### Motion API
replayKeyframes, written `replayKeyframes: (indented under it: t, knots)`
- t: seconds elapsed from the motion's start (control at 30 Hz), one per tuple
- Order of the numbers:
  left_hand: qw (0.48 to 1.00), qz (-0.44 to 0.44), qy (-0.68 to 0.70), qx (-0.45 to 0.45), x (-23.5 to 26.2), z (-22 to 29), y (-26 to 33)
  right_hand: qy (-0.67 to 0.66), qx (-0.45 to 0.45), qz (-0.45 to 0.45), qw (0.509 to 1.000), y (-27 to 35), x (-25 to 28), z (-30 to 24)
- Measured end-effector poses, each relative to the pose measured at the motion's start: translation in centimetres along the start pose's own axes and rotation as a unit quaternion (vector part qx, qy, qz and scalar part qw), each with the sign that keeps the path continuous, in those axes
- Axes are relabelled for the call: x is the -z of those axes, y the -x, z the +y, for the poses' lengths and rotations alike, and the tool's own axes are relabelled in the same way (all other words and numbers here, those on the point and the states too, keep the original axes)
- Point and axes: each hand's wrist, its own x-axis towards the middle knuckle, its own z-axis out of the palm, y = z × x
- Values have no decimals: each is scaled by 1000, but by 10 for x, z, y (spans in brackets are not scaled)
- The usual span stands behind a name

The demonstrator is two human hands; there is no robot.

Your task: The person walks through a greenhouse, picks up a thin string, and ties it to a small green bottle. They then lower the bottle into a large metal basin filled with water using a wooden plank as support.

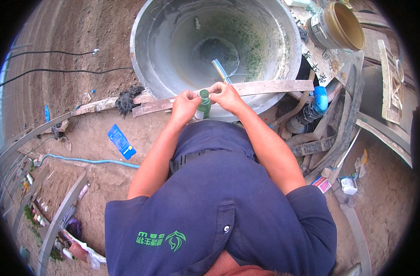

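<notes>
A small green bottle (204,105) stands upright in front of my waist, its round mouth uncovered and a pale label low on its side. My left hand (186,106) is closed, with thumb and fingers pinched at the left of the bottle's neck. From the other side, my right hand (225,98) pinches at the rim, its fingers also closed. Whether anything small sits between the fingertips cannot be made out. Just beyond both hands, a weathered wooden plank (276,87) lies across the near part of a large grey basin (143,60).
A blue-and-white striped strip (220,70) slants up behind the plank inside the basin. To the right are a brown-gold bucket (327,28), a blue pipe elbow (320,99) and curved timber. On the left lie a blue packet (121,141), a blue hose (92,160) and black cables (67,70).
</notes>
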Motion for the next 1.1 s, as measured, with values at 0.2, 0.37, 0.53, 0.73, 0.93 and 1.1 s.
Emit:
replayKeyframes:
  t: [0.2, 0.37, 0.53, 0.73, 0.93, 1.1]
  knots:
    - [999, -16, -35, 5, 0, 1, 0, -45, 4, 3, 999, -2, -4, 10]
    - [994, -10, -105, -3, 0, 18, 7, -5, 2, 2, 1000, 2, -4, 3]
    - [999, 11, -33, 15, -9, 1, 0, 9, 3, 1, 1000, 1, -4, 4]
    - [999, 8, 20, 33, -10, 10, 8, 54, 22, 16, 998, 1, -7, -1]
    - [996, 52, 42, 62, -13, 23, 9, 70, 1, 40, 997, 0, -15, -6]
    - [994, 72, 57, 60, -17, 9, 1, -18, -23, -2, 1000, -8, -11, -2]
